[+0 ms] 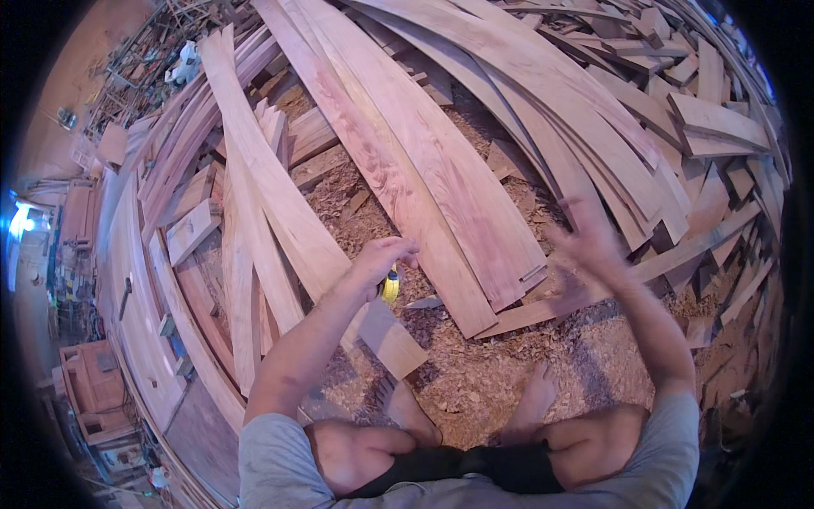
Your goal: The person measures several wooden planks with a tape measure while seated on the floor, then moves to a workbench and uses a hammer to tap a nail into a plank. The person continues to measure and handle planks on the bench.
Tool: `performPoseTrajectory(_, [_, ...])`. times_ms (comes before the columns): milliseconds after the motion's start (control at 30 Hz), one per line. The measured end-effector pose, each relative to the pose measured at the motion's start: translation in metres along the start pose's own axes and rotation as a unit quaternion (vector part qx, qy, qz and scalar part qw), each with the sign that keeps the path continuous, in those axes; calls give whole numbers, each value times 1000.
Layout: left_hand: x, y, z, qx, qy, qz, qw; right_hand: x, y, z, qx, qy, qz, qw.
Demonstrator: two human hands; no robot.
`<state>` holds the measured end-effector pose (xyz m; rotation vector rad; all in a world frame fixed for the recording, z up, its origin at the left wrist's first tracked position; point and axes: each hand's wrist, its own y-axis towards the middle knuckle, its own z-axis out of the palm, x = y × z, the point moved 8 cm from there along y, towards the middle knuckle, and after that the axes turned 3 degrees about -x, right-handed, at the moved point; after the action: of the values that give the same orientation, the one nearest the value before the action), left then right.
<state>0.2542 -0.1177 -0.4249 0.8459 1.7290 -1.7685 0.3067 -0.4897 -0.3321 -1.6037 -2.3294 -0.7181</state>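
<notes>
My left hand is closed, with a yellow and black tape measure showing beneath its fingers. It hovers by the left edge of a long pale board. Overlapping that one on the right is a wide pinkish board with a notch at its near right corner. Just past that corner my right hand is raised, fingers spread and slightly blurred, holding nothing that I can see. No blade shows stretched out between my hands.
Long planks lie on the left, and a stack of boards on the right. Offcuts pile up at the far right. Wood shavings cover the floor around my bare feet. A hammer-like tool rests at left.
</notes>
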Motion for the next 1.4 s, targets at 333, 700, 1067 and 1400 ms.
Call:
performPoseTrajectory(333, [-9, 3, 14, 32, 58, 35, 997, 15, -22, 133, 46, 65, 56, 995])
performPoseTrajectory(700, [51, 43, 17, -147, 136, 73, 977, 68, -34, 138, 149, 32, 11, 988])
performPoseTrajectory(1067, [69, 32, 31, -91, 36, -12, 995, 10, 3, 37, 17, 214, -14, 977])
performPoseTrajectory(1400, [36, -24, 17, -90, -58, -31, 994, -35, -27, 82, 34, 28, 14, 999])
